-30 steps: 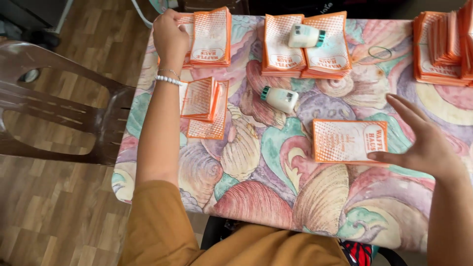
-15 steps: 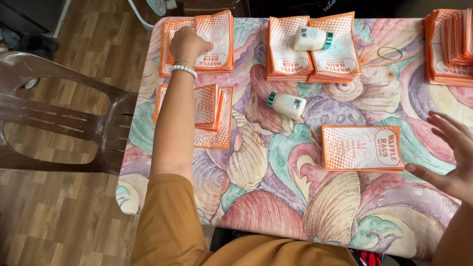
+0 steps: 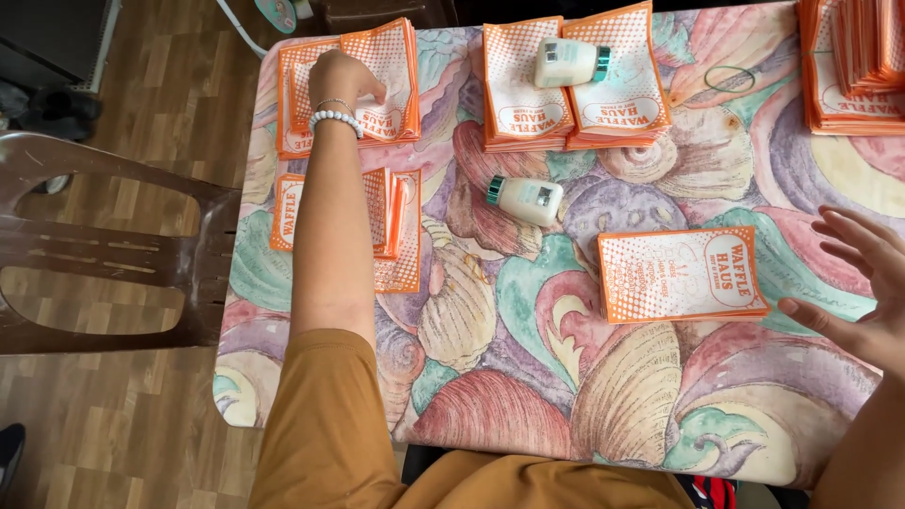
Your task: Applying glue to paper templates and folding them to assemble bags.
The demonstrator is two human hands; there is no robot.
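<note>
**Left hand on the far pile, right hand open beside 1 bag**

The left hand (image 3: pixel 344 80) lay on the far-left pile (image 3: pixel 302 71) of orange-and-white paper bags, fingers curled down onto the top bag; whether they pinched it could not be told. A white bead bracelet (image 3: pixel 335 118) circled that wrist. Under the forearm sat a looser pile (image 3: pixel 401 231), partly hidden by the arm.

The right hand (image 3: pixel 863 283) hovered at the table's (image 3: pixel 490 415) right edge, fingers spread and holding nothing, thumb tip just beside 1 flat bag (image 3: pixel 681 273) lying alone near the middle.

1 small white bottle (image 3: pixel 526 200) with a teal cap lay on its side on the shell-patterned cloth, near that bag. Another bottle (image 3: pixel 570 62) rested on the middle stack (image 3: pixel 617 108). A further stack (image 3: pixel 848 61) filled the far-right corner, with a rubber band (image 3: pixel 729 78) beside it. A brown plastic chair (image 3: pixel 104 250) stood to the left.
</note>
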